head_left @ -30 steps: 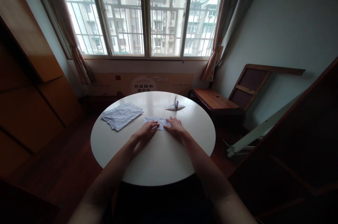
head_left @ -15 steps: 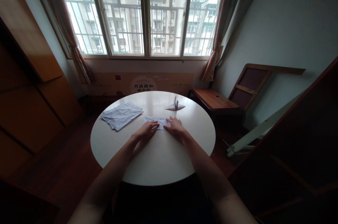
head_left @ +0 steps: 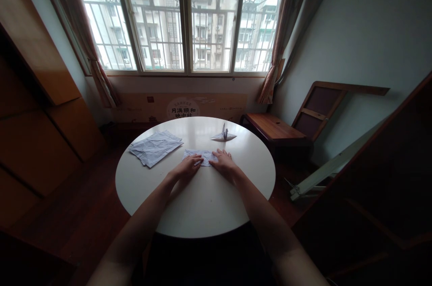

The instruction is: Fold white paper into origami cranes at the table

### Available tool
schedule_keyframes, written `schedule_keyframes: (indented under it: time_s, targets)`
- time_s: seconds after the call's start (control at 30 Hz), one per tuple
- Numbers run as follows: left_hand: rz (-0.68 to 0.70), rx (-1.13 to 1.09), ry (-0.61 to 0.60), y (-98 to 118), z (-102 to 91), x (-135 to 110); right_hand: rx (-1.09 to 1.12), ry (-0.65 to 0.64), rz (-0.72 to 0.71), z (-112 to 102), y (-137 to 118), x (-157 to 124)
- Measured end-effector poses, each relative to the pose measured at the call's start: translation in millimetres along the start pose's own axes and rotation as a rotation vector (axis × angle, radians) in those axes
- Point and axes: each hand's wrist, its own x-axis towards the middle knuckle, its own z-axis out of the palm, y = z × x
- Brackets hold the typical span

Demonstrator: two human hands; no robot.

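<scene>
A folded sheet of paper [head_left: 197, 155] lies flat on the round white table [head_left: 202, 205], a little past its middle. My left hand [head_left: 186, 166] rests on the sheet's near left part, fingers bent and pressed down on it. My right hand [head_left: 223, 162] lies on the sheet's right end with its fingers stretched flat. Both hands hold the paper against the table top.
A stack of crumpled paper sheets [head_left: 154, 146] lies at the table's left. A folded paper crane [head_left: 223, 134] stands behind my hands. A wooden bench [head_left: 274, 127] and a leaning board are at the right, a barred window [head_left: 189, 16] ahead, wooden cabinets at the left.
</scene>
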Motion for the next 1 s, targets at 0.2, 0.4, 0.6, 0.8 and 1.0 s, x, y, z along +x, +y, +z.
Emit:
schedule_keyframes:
  time_s: [0.2,0.4,0.6,0.8,1.0]
  targets:
    - [0.004,-0.007,0.017,-4,3.1,1,0.002,-0.001,-0.003,-1,0,0]
    - [-0.012,0.008,0.002,4,-2.5,-2,0.007,0.007,-0.007,-1,-1,-1]
    - [-0.005,0.032,-0.008,9,-6.3,-2,0.01,0.007,-0.008,0,0,0]
    - [0.007,0.023,0.01,5,-3.7,-1,0.004,0.012,-0.009,2,1,1]
    - [0.01,0.009,0.008,5,-3.3,-1,-0.005,0.007,-0.003,1,0,0]
